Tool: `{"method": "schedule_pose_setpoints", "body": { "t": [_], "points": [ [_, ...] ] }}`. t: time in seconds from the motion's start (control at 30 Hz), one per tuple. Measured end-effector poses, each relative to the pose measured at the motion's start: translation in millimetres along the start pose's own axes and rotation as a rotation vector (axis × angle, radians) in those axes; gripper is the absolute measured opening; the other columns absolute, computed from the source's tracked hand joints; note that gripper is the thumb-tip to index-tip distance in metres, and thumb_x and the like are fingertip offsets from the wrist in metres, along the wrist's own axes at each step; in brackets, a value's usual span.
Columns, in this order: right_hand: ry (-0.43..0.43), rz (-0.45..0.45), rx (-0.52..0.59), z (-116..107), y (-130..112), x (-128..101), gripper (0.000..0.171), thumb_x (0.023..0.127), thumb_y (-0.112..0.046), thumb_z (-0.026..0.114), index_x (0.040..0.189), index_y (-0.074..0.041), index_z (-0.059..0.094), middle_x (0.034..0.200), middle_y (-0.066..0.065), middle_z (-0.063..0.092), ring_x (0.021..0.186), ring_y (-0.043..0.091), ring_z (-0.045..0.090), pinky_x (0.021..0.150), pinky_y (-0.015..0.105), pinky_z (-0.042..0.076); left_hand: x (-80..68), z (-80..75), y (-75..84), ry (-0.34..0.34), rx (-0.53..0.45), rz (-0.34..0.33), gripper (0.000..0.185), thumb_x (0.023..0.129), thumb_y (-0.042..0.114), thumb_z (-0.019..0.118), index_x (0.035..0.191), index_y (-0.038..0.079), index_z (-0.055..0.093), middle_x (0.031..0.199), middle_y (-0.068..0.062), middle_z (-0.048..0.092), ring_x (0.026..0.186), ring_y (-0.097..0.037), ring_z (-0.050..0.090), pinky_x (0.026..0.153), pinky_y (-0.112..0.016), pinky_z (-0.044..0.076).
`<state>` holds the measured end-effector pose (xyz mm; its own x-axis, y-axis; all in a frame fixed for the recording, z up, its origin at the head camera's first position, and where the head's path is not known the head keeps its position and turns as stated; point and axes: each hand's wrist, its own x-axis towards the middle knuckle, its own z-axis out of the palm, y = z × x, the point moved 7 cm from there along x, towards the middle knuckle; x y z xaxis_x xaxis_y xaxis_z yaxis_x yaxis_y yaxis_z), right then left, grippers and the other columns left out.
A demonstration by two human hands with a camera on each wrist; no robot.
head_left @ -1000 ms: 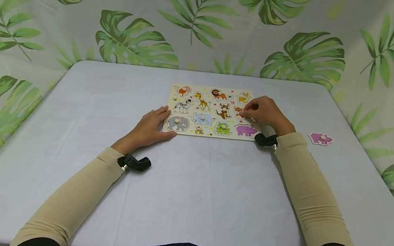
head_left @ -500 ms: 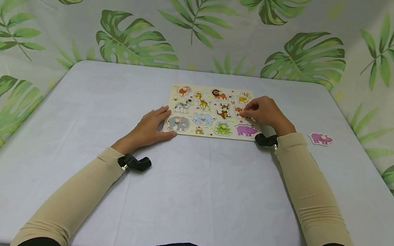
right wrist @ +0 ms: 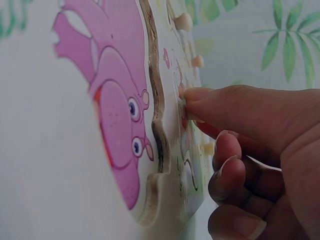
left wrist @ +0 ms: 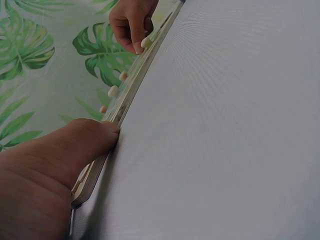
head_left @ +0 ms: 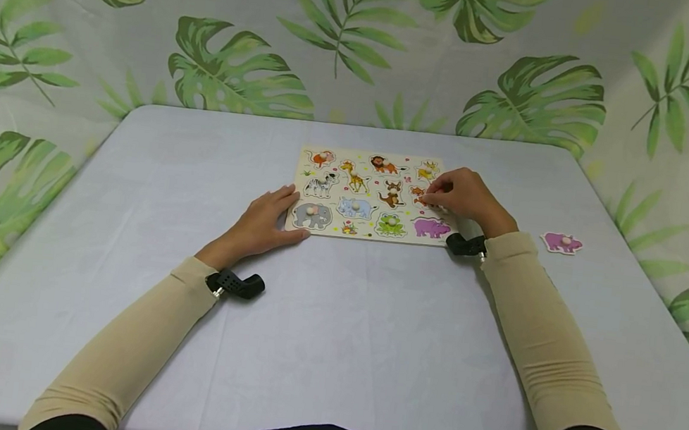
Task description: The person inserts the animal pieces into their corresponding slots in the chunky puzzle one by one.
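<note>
On the puzzle board (head_left: 367, 195), the right hand (head_left: 463, 194) pinches what seems an orange piece's (head_left: 417, 194) peg, near its right edge; the left hand (head_left: 262, 221), fingers straight, steadies its left corner.

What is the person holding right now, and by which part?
The right hand pinches the knob of a puzzle piece with thumb and fingers. The left hand rests against the puzzle board's corner, steadying it.

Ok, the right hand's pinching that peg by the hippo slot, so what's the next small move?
Probably lift the orange piece straight up: the right hand pinches its peg while the left hand steadies the puzzle board.
</note>
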<state>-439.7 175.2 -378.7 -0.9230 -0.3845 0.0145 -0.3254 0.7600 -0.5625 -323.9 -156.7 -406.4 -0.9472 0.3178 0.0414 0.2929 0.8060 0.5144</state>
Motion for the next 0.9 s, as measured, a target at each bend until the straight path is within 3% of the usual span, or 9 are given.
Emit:
{"method": "schedule_pose_setpoints", "body": {
  "t": [0.9],
  "points": [
    [-0.006, 0.057, 0.051, -3.2, -1.1, -2.5, 0.027, 0.085, -0.031, 0.075, 0.095, -0.006, 0.072, 0.092, 0.01, 0.066, 0.079, 0.023, 0.054, 0.067, 0.035, 0.044, 0.0, 0.1, -0.7, -0.001, 0.002, 0.001, 0.086, 0.086, 0.047, 0.067, 0.15, 0.002, 0.03, 0.159, -0.012, 0.02, 0.145, -0.037, 0.014, 0.118, -0.05, 0.01]
  ]
}}
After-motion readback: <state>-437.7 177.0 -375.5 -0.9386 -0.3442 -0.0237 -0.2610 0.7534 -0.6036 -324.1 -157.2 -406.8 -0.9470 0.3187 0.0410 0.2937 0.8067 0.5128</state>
